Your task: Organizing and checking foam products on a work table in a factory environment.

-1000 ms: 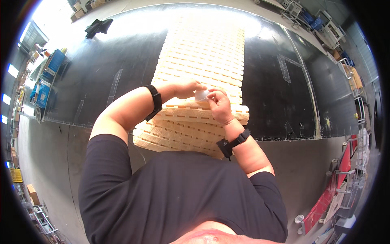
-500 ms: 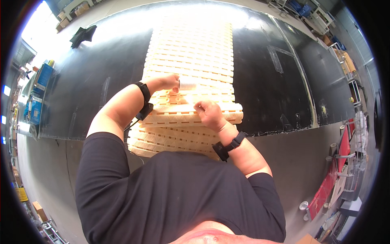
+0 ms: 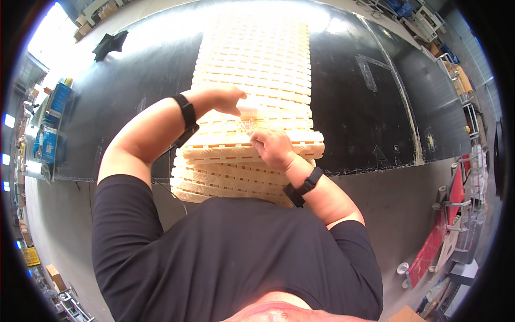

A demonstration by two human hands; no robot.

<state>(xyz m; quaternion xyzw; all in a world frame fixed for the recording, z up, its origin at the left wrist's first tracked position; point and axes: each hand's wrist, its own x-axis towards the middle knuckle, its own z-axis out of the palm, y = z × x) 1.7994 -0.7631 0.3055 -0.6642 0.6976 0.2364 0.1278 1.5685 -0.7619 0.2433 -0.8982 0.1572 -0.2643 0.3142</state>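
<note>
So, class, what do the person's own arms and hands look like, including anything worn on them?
The left sleeve and right sleeve are short, black and plain. A black strap carrying a dark boxy unit circles each wrist. The left hand and right hand wear no gloves.

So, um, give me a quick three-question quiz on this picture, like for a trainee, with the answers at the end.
1. True or false: the person's right hand is lower in the picture than the left hand.

2. Multiple choice: what shows between the hands?
A) a pair of scissors
B) clear film
C) a wooden ruler

3. Short answer: what colour is the table under the cream slatted matting?

Key:
1. True.
2. B; glare washes out part of it.
3. Black.
</note>
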